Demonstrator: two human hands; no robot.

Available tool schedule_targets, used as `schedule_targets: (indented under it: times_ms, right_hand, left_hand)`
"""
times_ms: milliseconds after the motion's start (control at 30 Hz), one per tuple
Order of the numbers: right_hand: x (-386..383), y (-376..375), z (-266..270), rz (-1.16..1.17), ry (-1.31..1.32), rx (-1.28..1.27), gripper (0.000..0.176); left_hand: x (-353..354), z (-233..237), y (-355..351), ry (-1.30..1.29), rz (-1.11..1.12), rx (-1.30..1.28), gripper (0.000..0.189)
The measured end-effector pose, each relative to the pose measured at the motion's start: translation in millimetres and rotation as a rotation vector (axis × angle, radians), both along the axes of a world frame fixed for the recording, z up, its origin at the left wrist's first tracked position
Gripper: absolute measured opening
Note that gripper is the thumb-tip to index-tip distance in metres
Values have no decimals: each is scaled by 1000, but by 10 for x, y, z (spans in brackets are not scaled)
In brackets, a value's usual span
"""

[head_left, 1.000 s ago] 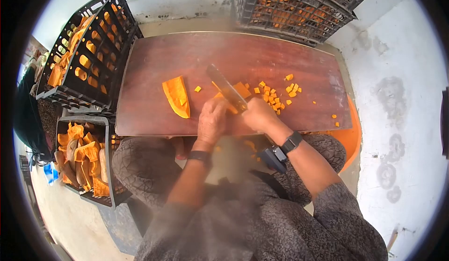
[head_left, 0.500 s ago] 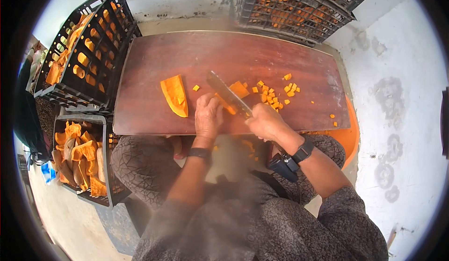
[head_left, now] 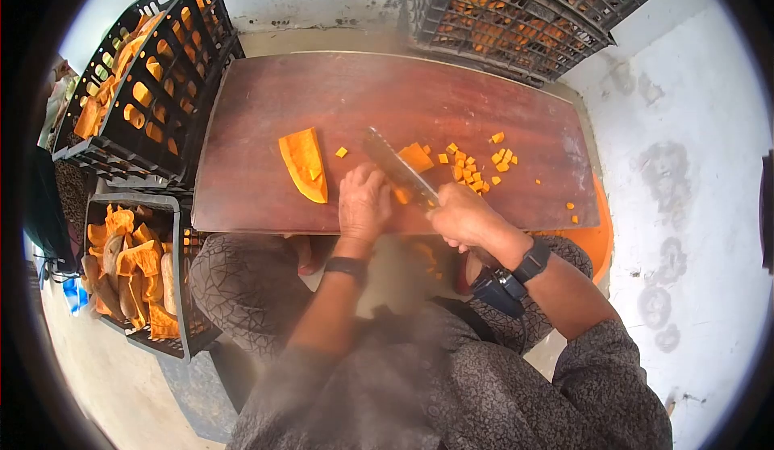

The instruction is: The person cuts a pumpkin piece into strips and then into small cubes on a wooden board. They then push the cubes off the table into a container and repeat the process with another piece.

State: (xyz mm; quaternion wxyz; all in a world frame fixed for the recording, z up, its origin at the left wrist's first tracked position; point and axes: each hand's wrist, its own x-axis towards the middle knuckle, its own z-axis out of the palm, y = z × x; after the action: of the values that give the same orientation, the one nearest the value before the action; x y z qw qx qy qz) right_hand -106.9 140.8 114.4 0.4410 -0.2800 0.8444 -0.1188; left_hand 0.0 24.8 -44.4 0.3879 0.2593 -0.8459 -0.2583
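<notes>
My right hand (head_left: 463,216) is clamped round the handle of the knife (head_left: 399,168), with the blade angled across the orange piece (head_left: 415,158) that my left hand (head_left: 363,202) pins down, fingers curled onto it, at the near middle of the bench (head_left: 403,87). I'd say I'm mid-dice, and the next chop calls for left fingertips tucked back from the edge. Cut cubes (head_left: 476,174) lie just right of the blade and a wedge (head_left: 304,164) just left, while the far-left crate (head_left: 161,79), near-left crate (head_left: 133,272) and far crate (head_left: 508,14) all hold more orange pieces.
</notes>
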Motion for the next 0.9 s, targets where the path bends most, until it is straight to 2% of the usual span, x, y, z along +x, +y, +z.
schedule_targets:
  times_ms: [133, 367, 667, 733, 900]
  right_hand:
    - [62, -7, 97, -19, 24, 78, 26]
    - [68, 84, 18, -87, 82, 25, 24]
    - [16, 85, 126, 104, 174, 113, 24]
    - [-13, 81, 101, 152, 162, 132, 27]
    - [-41, 27, 137, 148, 133, 154, 24]
  left_hand:
    - [34, 32, 22, -58, -52, -14, 14]
    - [21, 33, 31, -120, -53, -12, 20]
    - [25, 52, 36, -93, -60, 36, 26]
    - [16, 41, 31, -30, -69, 15, 20]
    - [28, 70, 29, -40, -89, 48, 18]
